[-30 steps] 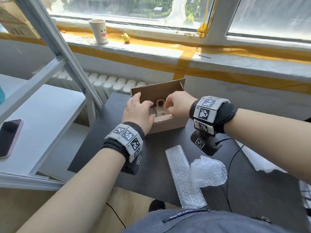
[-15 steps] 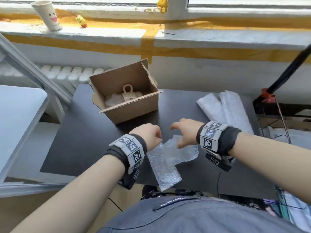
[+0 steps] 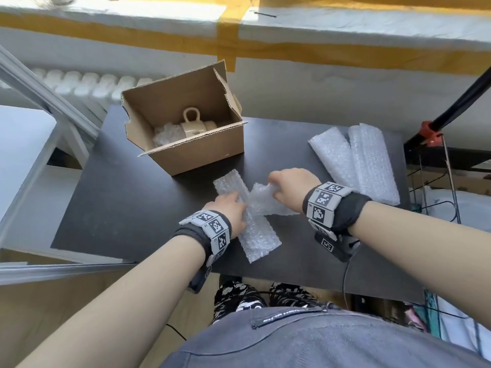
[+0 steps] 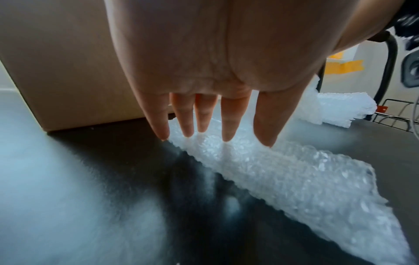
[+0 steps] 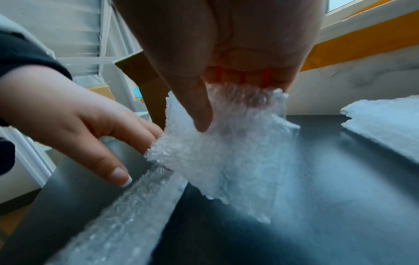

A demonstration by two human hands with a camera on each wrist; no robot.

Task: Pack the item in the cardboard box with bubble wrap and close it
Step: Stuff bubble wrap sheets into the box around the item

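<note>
An open cardboard box (image 3: 207, 152) stands on the black table (image 3: 111, 208), with a beige mug (image 3: 194, 126) lying on bubble wrap inside. Two bubble wrap pieces lie crossed in front of the box. My right hand (image 3: 289, 187) pinches the upper bubble wrap piece (image 3: 263, 203) (image 5: 217, 161) between thumb and fingers and lifts its edge. My left hand (image 3: 231, 211) presses straight fingers (image 4: 229, 123) on the long bubble wrap strip (image 3: 255, 235) (image 4: 294, 179) that lies flat beneath.
Two more bubble wrap rolls (image 3: 358, 160) lie at the table's right side. A black stand with a red clamp (image 3: 430, 128) rises at the right edge. A white shelf frame (image 3: 39, 91) and radiator (image 3: 87, 83) stand left and behind.
Both hands left the box and came back to the bubble wrap near the table's front. The right hand took hold of the upper piece; the left hand came down on the strip.
</note>
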